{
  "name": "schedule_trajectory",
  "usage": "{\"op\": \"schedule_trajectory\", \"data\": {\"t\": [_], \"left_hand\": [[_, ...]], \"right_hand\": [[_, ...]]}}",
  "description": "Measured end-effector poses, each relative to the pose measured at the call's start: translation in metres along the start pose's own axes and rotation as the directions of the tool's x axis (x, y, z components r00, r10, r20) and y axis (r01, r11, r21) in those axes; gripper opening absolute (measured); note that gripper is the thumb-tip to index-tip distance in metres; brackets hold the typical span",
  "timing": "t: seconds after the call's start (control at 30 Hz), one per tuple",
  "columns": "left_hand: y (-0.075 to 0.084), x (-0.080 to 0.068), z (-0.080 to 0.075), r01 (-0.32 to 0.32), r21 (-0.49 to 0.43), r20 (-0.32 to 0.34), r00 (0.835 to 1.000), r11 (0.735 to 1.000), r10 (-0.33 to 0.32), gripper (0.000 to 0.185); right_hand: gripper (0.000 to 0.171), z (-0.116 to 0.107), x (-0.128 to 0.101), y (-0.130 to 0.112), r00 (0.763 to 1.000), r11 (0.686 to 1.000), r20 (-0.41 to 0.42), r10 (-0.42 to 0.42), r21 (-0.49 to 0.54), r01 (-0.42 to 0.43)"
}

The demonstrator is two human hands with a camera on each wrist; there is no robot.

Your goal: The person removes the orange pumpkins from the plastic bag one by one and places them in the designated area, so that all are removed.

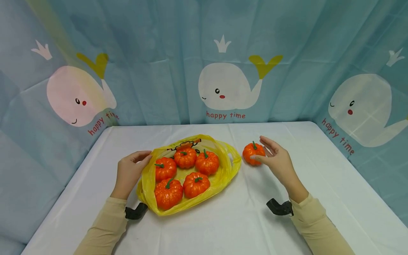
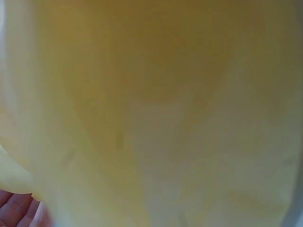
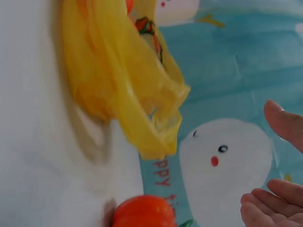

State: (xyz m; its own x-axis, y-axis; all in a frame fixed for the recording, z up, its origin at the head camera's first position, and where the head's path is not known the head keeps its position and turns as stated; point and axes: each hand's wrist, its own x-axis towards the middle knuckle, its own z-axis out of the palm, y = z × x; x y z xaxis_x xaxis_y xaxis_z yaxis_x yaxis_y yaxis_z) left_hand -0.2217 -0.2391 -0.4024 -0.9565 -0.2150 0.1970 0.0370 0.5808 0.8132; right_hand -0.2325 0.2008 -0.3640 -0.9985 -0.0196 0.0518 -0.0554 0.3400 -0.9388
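A yellow plastic bag [image 1: 223,177] lies open on the white table, with several small orange pumpkins [image 1: 207,162] inside it. My left hand [image 1: 140,161] holds the bag's left rim, thumb over the edge. In the left wrist view the bag's yellow film [image 2: 151,113] fills the picture, with my fingertips [image 2: 16,208] at the lower left. One more pumpkin [image 1: 253,153] sits on the table to the right of the bag. My right hand [image 1: 269,154] is open right beside it, fingers straight. The right wrist view shows that pumpkin [image 3: 142,213] a little apart from the open fingers [image 3: 265,205], and the bag [image 3: 118,94] beyond.
The white table [image 1: 223,226] is walled on three sides by a blue curtain [image 1: 159,53] printed with white whales. Black wrist mounts [image 1: 135,211] sit at both cuffs, low over the table.
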Motion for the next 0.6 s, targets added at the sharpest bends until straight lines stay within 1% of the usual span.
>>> {"op": "schedule_trajectory", "data": {"t": [0.13,0.27,0.37,0.5,0.6], "left_hand": [[0.0,0.0,0.0,0.0,-0.001,0.001,1.0,1.0,0.0,0.038],[0.001,0.0,0.0,-0.003,-0.001,-0.003,1.0,1.0,0.003,0.036],[0.002,-0.001,0.0,-0.006,-0.006,-0.006,1.0,1.0,0.006,0.036],[0.004,-0.001,-0.001,-0.006,-0.012,-0.009,1.0,1.0,0.006,0.035],[0.004,-0.002,0.0,-0.01,-0.015,-0.007,1.0,1.0,0.01,0.034]], "right_hand": [[0.078,0.009,-0.009,-0.01,0.999,0.999,0.036,-0.011,0.031,0.01],[0.077,0.019,-0.016,-0.015,0.995,0.997,0.091,-0.027,0.073,0.02],[0.075,0.028,-0.019,-0.016,0.989,0.991,0.137,-0.048,0.134,0.03],[0.074,0.039,-0.02,-0.016,0.982,0.988,0.176,-0.07,0.148,0.044],[0.074,0.048,-0.02,-0.016,0.976,0.991,0.2,-0.085,0.122,0.061]]}}
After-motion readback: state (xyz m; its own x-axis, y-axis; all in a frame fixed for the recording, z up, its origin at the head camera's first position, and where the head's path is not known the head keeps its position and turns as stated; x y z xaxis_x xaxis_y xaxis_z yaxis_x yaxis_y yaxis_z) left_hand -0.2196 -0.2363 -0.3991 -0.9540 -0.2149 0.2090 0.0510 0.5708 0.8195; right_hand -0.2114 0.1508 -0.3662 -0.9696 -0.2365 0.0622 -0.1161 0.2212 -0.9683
